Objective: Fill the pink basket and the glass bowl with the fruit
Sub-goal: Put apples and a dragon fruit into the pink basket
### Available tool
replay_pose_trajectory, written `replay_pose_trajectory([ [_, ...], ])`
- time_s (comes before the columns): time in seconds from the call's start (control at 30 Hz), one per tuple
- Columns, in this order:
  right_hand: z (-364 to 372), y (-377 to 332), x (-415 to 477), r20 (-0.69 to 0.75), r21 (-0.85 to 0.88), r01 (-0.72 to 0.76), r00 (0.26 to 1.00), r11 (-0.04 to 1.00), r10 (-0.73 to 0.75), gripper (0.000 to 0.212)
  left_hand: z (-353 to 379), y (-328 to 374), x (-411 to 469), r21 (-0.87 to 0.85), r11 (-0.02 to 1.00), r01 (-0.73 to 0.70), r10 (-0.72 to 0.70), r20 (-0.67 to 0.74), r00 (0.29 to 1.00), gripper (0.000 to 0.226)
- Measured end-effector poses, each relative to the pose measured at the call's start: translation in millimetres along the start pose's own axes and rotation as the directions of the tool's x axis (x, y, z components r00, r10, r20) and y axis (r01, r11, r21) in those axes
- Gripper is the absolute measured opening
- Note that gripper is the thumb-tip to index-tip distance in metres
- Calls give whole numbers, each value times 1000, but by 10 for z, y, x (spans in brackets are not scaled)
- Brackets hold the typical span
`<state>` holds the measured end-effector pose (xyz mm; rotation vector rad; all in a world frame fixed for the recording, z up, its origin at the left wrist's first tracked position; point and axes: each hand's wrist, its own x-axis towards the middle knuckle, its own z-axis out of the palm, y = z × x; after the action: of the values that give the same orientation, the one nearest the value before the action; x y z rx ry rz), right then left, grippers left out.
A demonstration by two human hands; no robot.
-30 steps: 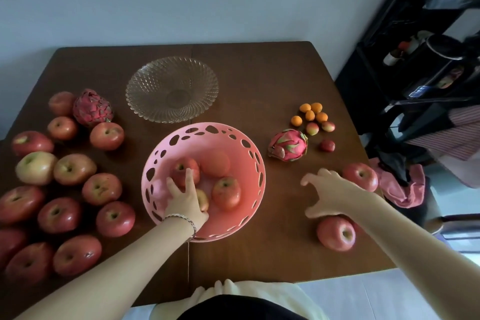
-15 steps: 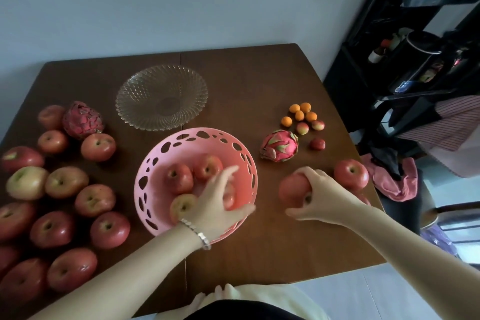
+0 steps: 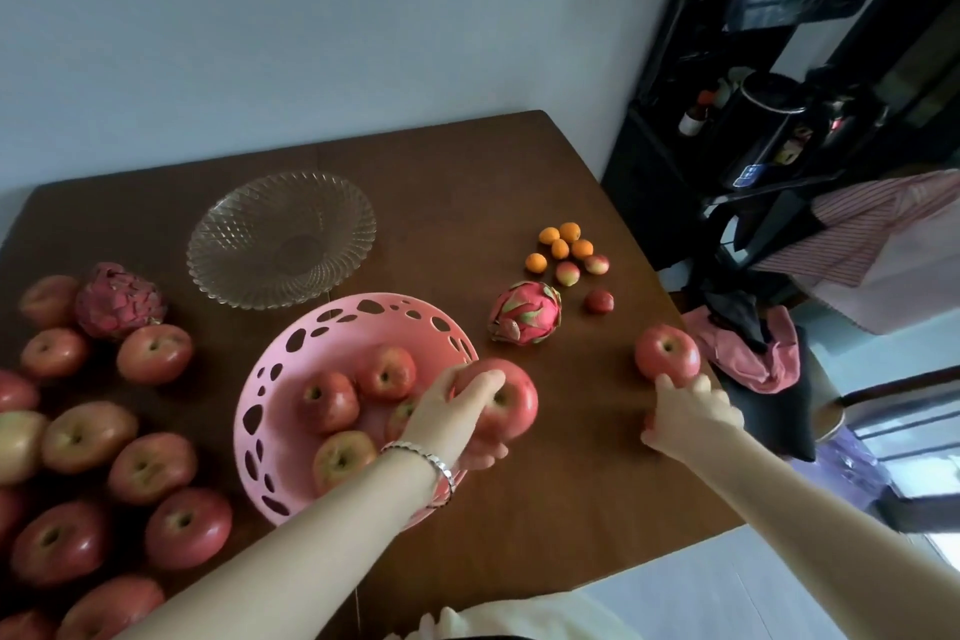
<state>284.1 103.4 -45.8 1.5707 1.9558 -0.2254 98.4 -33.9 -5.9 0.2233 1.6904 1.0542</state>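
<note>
- Pink basket, middle of the desk, holds four apples.
- Glass bowl stands just beyond it.
- Left hand: fingers grip a red apple over the basket's right rim.
- Right hand, near the right edge: finger state unclear.

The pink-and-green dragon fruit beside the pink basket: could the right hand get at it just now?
Probably yes. Only bare brown wooden table lies between the right hand and the pink-and-green dragon fruit; the red apple at its fingertips sits off to the side, out of that path.
</note>
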Motion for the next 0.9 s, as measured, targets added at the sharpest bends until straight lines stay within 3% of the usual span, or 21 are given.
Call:
replay_pose_trajectory([
  [0.1,236,58,110,8,68,-2,1000,998,1,71,8,50,21,-102,984,145,-147,-15,989,11],
  [0.17,291,59,116,-33,81,22,999,996,-20,71,-47,44,10,-247,935,253,-261,0,965,29],
  [0.27,211,-12,66,-24,91,68,998,994,-66,73,-246,23,-21,-469,812,349,-302,174,937,52],
  [0.37,-41,-190,-87,-117,157,179,980,971,-161,72,-493,45,-29,-603,722,339,-267,209,941,51],
  [0.43,-300,-372,-223,-228,236,316,937,919,-263,70,-644,97,-24,-604,751,267,-238,130,963,50],
  [0.5,-564,-567,-354,-289,331,470,876,818,-387,69,-773,141,35,-419,897,142,-152,10,988,35],
  [0.57,-750,-813,-436,-306,401,591,806,700,-506,67,-937,189,150,-25,1000,4,-9,-191,982,39],
  [0.63,-826,-1089,-462,-326,428,658,752,620,-573,68,-1118,264,298,364,931,-43,176,-340,924,63],
  [0.67,-833,-1230,-458,-334,426,672,739,606,-585,71,-1185,317,361,462,886,-42,241,-380,893,70],
  [0.73,-810,-1511,-425,-338,429,683,728,591,-596,76,-1306,374,499,563,825,-40,310,-392,866,69],
  [0.9,-707,-2005,-297,-332,413,711,699,569,-633,79,-1339,282,745,782,622,32,319,-290,902,70],
])
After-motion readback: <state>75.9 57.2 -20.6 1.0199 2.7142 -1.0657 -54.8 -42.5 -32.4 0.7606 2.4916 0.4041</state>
